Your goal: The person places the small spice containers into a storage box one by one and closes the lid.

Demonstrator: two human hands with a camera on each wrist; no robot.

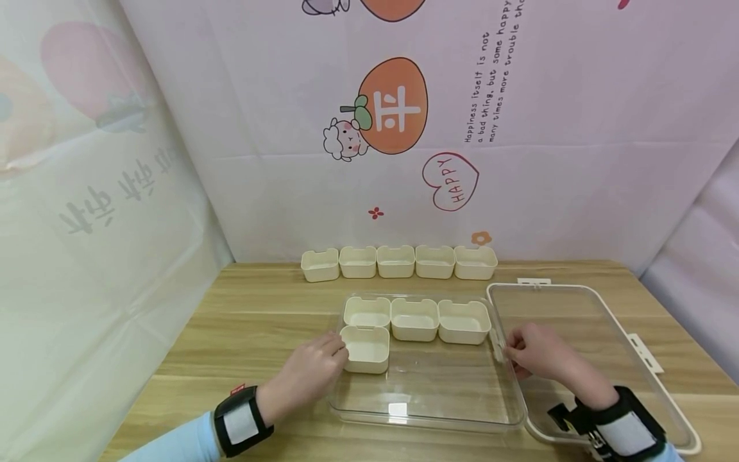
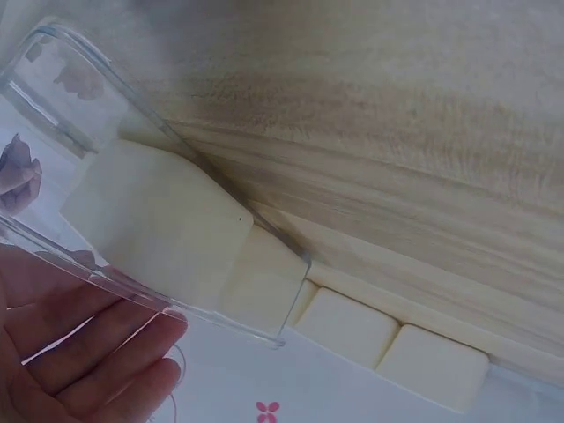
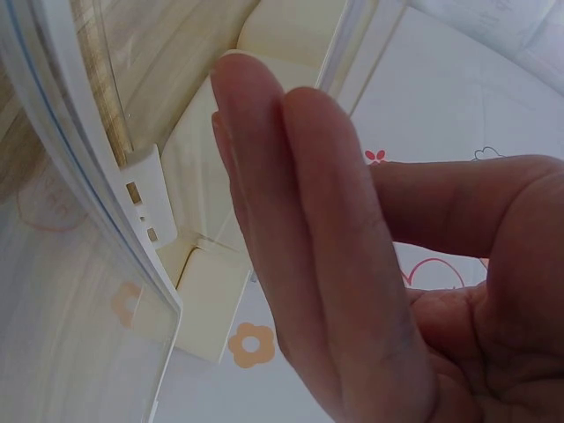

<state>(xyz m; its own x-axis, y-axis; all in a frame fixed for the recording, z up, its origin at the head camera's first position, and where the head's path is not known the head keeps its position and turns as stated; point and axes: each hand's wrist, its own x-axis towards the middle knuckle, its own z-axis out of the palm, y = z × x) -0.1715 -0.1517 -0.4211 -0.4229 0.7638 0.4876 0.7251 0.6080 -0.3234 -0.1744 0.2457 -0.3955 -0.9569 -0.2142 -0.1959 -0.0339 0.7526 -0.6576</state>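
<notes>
A clear plastic box (image 1: 444, 394) lies on the wooden table with several small cream bins inside. Three bins stand in its back row, and a fourth bin (image 1: 367, 351) sits in front of the leftmost one. My left hand (image 1: 308, 369) is at the box's left side, fingertips by that front bin; in the left wrist view its fingers (image 2: 115, 361) extend loosely along the clear wall. Beside the right wall, my right hand (image 1: 541, 353) is near a white latch (image 3: 148, 198). Its fingers (image 3: 326, 220) are fairly straight, thumb apart, holding nothing visible.
Behind the box, a row of several cream bins (image 1: 396, 263) stands against the patterned backdrop (image 1: 277, 192). A clear lid with a white rim (image 1: 577, 314) and side clips lies to the right, under my right forearm. Wooden tabletop (image 1: 231, 327) shows at left.
</notes>
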